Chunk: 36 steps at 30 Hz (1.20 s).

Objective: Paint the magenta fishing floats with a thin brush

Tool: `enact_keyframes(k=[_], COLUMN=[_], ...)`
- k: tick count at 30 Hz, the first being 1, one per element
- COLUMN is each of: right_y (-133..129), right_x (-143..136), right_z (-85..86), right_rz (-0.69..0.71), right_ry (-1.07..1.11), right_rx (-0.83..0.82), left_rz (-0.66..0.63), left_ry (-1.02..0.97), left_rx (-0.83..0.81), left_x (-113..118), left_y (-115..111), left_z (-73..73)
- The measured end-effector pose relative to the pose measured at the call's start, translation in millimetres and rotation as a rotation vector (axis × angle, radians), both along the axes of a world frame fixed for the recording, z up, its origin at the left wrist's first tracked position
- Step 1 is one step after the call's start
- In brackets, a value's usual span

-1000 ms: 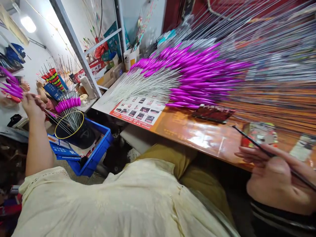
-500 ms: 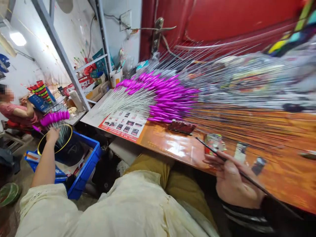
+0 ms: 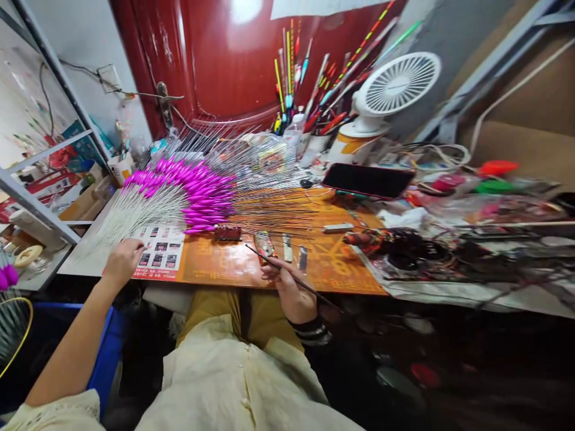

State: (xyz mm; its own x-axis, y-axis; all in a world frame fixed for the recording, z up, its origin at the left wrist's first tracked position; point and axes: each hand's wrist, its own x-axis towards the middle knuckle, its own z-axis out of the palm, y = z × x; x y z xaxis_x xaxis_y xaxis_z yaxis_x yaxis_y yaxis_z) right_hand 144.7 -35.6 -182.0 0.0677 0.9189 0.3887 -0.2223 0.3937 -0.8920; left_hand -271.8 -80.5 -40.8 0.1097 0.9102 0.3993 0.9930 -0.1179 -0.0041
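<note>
A dense fan of magenta fishing floats (image 3: 209,200) lies on the table, with pale thin stems toward the left and long dark thin stems toward the right. My left hand (image 3: 123,261) is over the front left table edge, beside the printed sheet (image 3: 160,250) and just below the pale stems. Its fingers are curled together; anything between them is hidden. My right hand (image 3: 294,293) grips a thin dark brush (image 3: 309,288) like a pen, its tip pointing left above the orange tabletop. A small dark red block (image 3: 227,233) sits by the lowest floats.
A phone (image 3: 368,181) leans in front of a white fan (image 3: 398,87). Cups of finished floats (image 3: 314,143) stand behind. Bags and dark clutter (image 3: 417,248) cover the right side. Low on the left are a blue crate (image 3: 105,353) and a yellow-rimmed bucket (image 3: 27,335).
My view has swung right. My left hand has come away from the magenta floats in the bucket to the table edge. The brush is still in my right hand.
</note>
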Motion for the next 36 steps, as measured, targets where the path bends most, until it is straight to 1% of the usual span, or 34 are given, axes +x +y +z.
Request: enact_keyframes(k=[2, 4, 6, 8, 10, 12, 16, 19, 22, 25, 26, 28, 30, 32, 34, 36], right_y=[-1.1, -1.5, -1.2, -0.6, 0.0, 0.4, 1.1, 1.1, 0.1, -1.5, -1.8, -2.3, -2.3, -2.0, -1.8, -2.0], right_x=[1.1, 2.0, 3.0, 4.0, 5.0, 5.7, 6.4, 6.7, 6.9, 6.1, 5.6, 4.1, 2.7, 1.9, 2.0, 2.7], right_z=[-2.3, -3.9, -5.2, -6.9, -9.1, -11.4, -14.2, -14.4, -13.1, -9.7, -8.1, -4.8, -2.3, -1.7, -2.7, -4.3], right_rz=[0.025, 0.042, 0.06, 0.067, 0.067, 0.068, 0.068, 0.056, 0.044, 0.016, 0.008, -0.003, -0.015, -0.032, -0.049, -0.063], right_ry=[0.035, 0.057, 0.069, 0.08, 0.087, 0.095, 0.101, 0.091, 0.096, 0.105, 0.105, 0.105, 0.105, 0.102, 0.089, 0.073], right_rx=[-0.028, -0.047, -0.056, -0.06, -0.063, -0.062, -0.069, -0.072, -0.07, -0.059, -0.054, -0.04, -0.033, -0.039, -0.05, -0.054], left_rz=[-0.151, -0.242, -0.262, -0.235, -0.209, -0.203, -0.172, -0.106, -0.028, 0.007, -0.004, -0.065, -0.154, -0.208, -0.205, -0.17], left_ry=[-0.008, 0.005, 0.023, 0.047, 0.081, 0.11, 0.096, 0.06, 0.028, -0.015, -0.033, -0.071, -0.091, -0.072, -0.027, 0.021], left_rx=[-0.034, -0.045, -0.035, -0.024, -0.04, -0.064, -0.039, -0.014, 0.01, 0.01, 0.003, -0.032, -0.111, -0.171, -0.162, -0.175], left_x=[35.6, 61.9, 77.7, 84.2, 84.7, 82.9, 83.9, 91.6, 102.3, 109.1, 109.4, 106.3, 99.6, 91.5, 84.1, 79.1], left_y=[45.4, 85.0, 118.4, 145.4, 166.5, 182.7, 207.8, 224.1, 233.7, 230.4, 226.3, 215.2, 202.7, 191.8, 184.0, 179.4], left_z=[-10.1, -19.5, -26.9, -31.3, -32.6, -31.1, -24.7, -22.0, -23.1, -24.8, -24.6, -22.4, -17.2, -9.8, -2.1, 3.3])
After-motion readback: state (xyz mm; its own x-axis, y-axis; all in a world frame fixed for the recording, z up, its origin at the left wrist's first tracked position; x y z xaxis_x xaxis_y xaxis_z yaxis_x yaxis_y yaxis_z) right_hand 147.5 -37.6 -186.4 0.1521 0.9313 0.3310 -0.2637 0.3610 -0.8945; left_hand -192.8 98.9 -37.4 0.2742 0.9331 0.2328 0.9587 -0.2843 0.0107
